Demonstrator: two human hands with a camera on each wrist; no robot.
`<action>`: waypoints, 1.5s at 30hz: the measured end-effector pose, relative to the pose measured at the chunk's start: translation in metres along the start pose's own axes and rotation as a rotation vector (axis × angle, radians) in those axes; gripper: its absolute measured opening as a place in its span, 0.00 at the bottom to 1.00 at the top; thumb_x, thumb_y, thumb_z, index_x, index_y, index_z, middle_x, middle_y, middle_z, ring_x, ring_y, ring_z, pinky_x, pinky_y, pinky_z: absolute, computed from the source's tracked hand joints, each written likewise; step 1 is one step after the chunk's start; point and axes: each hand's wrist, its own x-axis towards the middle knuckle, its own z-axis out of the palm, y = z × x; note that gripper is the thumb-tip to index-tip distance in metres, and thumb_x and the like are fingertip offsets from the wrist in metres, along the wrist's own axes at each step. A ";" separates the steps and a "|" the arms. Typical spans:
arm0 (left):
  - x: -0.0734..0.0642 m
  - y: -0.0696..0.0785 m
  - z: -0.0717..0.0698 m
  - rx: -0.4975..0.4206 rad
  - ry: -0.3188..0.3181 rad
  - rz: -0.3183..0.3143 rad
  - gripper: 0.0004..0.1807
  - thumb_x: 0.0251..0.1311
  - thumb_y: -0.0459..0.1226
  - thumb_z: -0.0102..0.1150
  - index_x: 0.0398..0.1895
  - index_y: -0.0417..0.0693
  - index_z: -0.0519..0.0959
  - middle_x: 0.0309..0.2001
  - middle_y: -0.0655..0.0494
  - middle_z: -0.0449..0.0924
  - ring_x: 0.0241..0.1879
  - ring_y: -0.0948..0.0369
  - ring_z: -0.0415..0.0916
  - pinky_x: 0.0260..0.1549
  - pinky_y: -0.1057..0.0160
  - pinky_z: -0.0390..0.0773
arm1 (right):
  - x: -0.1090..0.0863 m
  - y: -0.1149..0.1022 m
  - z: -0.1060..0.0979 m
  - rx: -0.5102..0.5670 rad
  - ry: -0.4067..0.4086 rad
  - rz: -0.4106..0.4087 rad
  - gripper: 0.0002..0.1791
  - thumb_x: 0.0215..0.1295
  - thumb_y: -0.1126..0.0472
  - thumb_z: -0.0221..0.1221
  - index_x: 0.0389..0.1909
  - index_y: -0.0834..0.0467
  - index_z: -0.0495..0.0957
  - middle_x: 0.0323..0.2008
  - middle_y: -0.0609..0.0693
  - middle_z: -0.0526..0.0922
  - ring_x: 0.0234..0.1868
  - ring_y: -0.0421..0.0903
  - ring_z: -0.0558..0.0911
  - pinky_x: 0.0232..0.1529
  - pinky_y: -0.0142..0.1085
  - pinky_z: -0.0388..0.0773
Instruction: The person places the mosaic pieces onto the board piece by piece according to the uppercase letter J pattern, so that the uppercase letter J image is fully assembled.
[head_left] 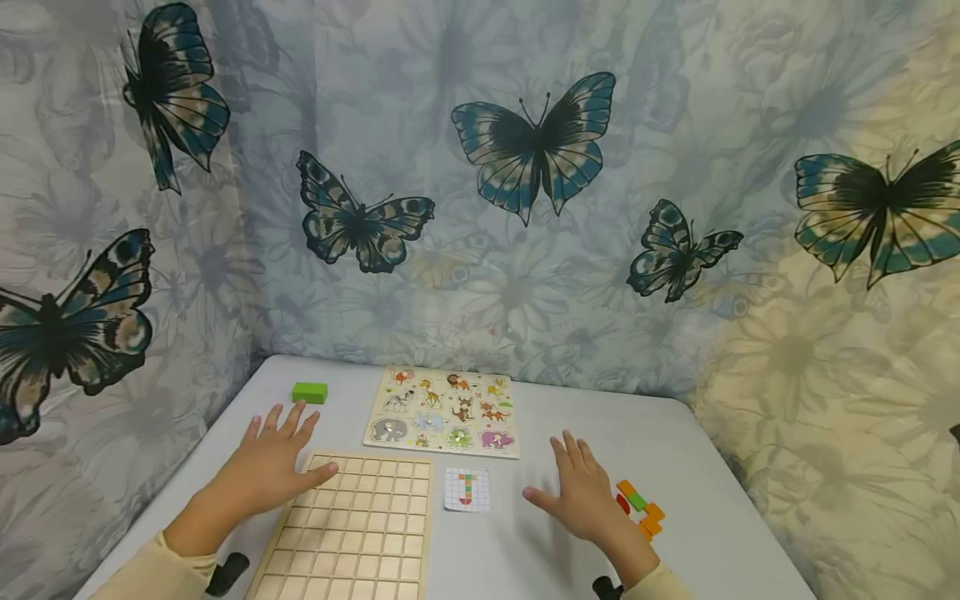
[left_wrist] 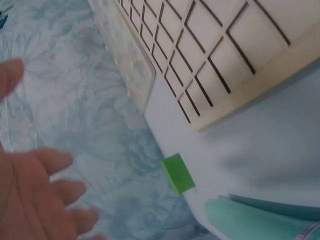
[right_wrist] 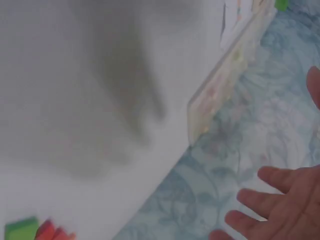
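Both of the person's hands are loose above the desk point(head_left: 720, 517), fingers spread, gripping nothing. The left hand point(head_left: 272, 468) hovers over the far left corner of a gridded wooden board point(head_left: 367, 533), with a green block point(head_left: 310, 393) just beyond its fingertips. Near the right hand point(head_left: 581, 494), a small pattern card point(head_left: 467, 489) lies on the side toward the left hand, and the coloured pieces point(head_left: 637, 502), orange, green and red, sit just to the right of its wrist. Beyond and between the hands lies an animal puzzle board point(head_left: 447, 406). I see no piece on the squares in view, so I'd take this for the start, before any placing. Next would likely call for the right hand to turn aside and pinch one coloured piece, checking it against the card.
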 end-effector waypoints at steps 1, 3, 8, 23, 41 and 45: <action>0.001 -0.002 0.001 -0.057 -0.048 -0.001 0.56 0.59 0.72 0.45 0.74 0.34 0.57 0.73 0.29 0.47 0.69 0.27 0.41 0.60 0.26 0.44 | 0.004 -0.003 0.003 0.006 -0.020 -0.012 0.55 0.54 0.32 0.64 0.72 0.64 0.60 0.73 0.65 0.56 0.72 0.67 0.52 0.63 0.68 0.51; 0.001 -0.008 0.001 -0.164 -0.137 -0.001 0.56 0.60 0.69 0.49 0.73 0.30 0.56 0.73 0.29 0.49 0.69 0.29 0.43 0.60 0.28 0.47 | 0.013 -0.010 0.010 0.019 -0.058 -0.052 0.48 0.54 0.37 0.68 0.68 0.63 0.67 0.69 0.64 0.63 0.70 0.66 0.57 0.62 0.67 0.56; 0.003 -0.023 0.009 -0.243 -0.323 -0.009 0.56 0.49 0.59 0.69 0.71 0.32 0.61 0.72 0.32 0.53 0.69 0.32 0.49 0.61 0.31 0.53 | 0.034 -0.025 0.030 -0.005 -0.131 -0.162 0.33 0.55 0.45 0.70 0.59 0.59 0.78 0.63 0.60 0.73 0.67 0.65 0.63 0.59 0.65 0.63; -0.001 -0.036 0.046 -0.027 -0.438 0.064 0.55 0.29 0.40 0.81 0.68 0.35 0.68 0.71 0.39 0.61 0.65 0.35 0.61 0.61 0.39 0.61 | 0.050 -0.050 0.069 -0.148 -0.172 -0.097 0.27 0.46 0.38 0.72 0.48 0.44 0.87 0.67 0.57 0.70 0.67 0.75 0.54 0.61 0.66 0.53; 0.020 -0.020 0.048 -0.086 -0.434 0.101 0.56 0.32 0.48 0.76 0.71 0.39 0.66 0.71 0.37 0.60 0.66 0.35 0.59 0.58 0.38 0.65 | 0.042 -0.009 0.049 -0.284 -0.096 -0.105 0.26 0.49 0.37 0.69 0.50 0.40 0.86 0.65 0.58 0.71 0.60 0.63 0.66 0.53 0.57 0.67; 0.022 -0.006 0.057 -0.068 -0.467 0.095 0.56 0.32 0.49 0.75 0.72 0.41 0.65 0.72 0.41 0.58 0.68 0.38 0.58 0.59 0.38 0.63 | 0.035 0.005 0.048 -0.267 -0.112 -0.064 0.26 0.47 0.37 0.71 0.50 0.39 0.86 0.65 0.58 0.72 0.59 0.62 0.67 0.53 0.56 0.67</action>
